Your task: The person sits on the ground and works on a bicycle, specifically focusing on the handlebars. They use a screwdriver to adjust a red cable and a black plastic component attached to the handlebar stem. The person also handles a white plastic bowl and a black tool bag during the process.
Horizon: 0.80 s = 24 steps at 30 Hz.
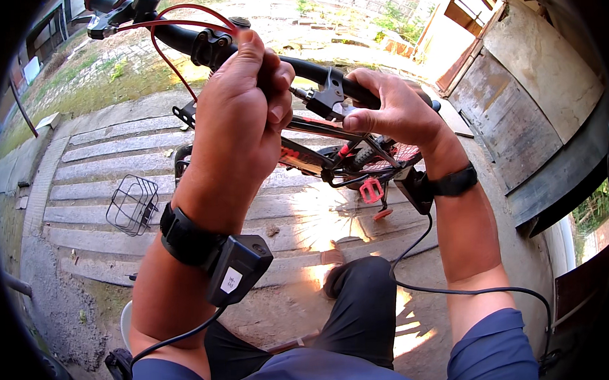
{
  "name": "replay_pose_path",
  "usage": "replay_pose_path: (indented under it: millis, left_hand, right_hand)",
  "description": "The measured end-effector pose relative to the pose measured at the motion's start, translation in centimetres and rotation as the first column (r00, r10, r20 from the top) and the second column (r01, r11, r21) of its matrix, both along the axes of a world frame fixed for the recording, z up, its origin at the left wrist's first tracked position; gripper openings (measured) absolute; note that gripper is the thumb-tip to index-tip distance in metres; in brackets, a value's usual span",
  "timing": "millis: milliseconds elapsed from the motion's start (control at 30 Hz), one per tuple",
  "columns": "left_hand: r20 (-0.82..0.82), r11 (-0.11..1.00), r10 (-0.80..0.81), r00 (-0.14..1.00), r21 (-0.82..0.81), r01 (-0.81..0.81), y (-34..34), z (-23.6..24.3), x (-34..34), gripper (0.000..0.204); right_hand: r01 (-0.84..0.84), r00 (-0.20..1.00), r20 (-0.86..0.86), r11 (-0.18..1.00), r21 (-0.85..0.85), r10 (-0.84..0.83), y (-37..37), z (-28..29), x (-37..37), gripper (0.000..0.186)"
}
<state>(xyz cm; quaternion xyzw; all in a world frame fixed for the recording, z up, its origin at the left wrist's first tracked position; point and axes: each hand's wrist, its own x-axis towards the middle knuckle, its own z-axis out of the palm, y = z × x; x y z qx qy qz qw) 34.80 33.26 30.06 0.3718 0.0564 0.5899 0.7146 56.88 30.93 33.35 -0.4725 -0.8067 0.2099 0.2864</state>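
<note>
A black bicycle handlebar point(175, 38) crosses the upper view, with a clamp and stem point(211, 48) near its middle. My left hand point(243, 97) is closed just right of the stem, thumb up against the curled fingers. What it pinches is hidden; a red cable point(199, 23) runs to its thumb tip. My right hand point(399, 104) wraps over the right end of the bar. Its thumb presses beside the grey-black brake lever mount point(326, 97), whose adjuster points toward my left fingers. At the far left end of the bar sits another brake lever point(103, 25).
Below the bar are the bike frame point(303, 159) and a red pedal point(371, 190). A black wire basket point(132, 204) lies on the slatted paving at left. Boxes with black cables point(472, 290) are strapped to my wrists. Worn panels point(518, 92) stand at right.
</note>
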Motion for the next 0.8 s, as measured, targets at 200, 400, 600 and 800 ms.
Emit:
replay_pose_path:
  millis: [200,400,600,800]
  left_hand:
    - [0.011,1.000,0.000,1.000,-0.012,0.001,-0.2,0.0,-0.1,0.033]
    - [0.020,1.000,0.004,1.000,-0.006,-0.004,-0.3,-0.2,-0.2,0.034]
    - [0.013,0.999,0.019,1.000,-0.038,-0.018,-0.6,0.0,0.5,0.031]
    - [0.041,0.999,0.008,0.999,-0.038,-0.006,-0.5,-0.2,0.2,0.033]
  right_hand:
    - [0.025,0.997,-0.061,0.984,-0.174,-0.037,0.2,0.7,0.5,0.036]
    - [-0.150,0.965,-0.249,0.951,-0.270,0.082,0.4,0.1,1.4,0.047]
    - [-0.174,0.969,-0.211,0.962,-0.209,0.129,1.3,-0.6,2.0,0.043]
    - [-0.132,0.980,-0.170,0.978,-0.161,0.104,1.8,-1.2,2.4,0.035]
